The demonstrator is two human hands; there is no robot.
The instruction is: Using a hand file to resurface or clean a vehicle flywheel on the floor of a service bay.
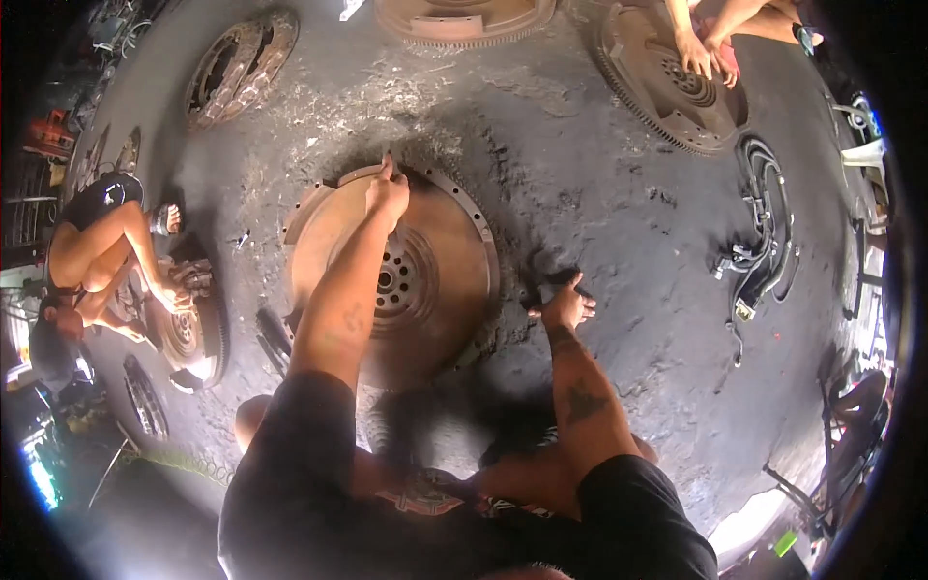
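A large rust-brown flywheel (454, 261) with a ring of bolt holes at its hub lies on the ground in front of me. My left hand (388, 196) is over its far rim, one finger stretched away from me and the others curled in. Whatever those curled fingers may hold is hidden. To the right of the flywheel, my right hand (568, 307) is low over the dark ground, thumb and a finger spread apart. A dark patch lies just beyond it, and I cannot tell whether that is an object or shadow.
At left a crouching person handles a smaller flywheel (184, 333). Another person's hands (704, 53) touch a toothed flywheel (638, 82) at far right. Further parts are a pressure plate (242, 68), another flywheel (464, 24) and a wiring harness (764, 227).
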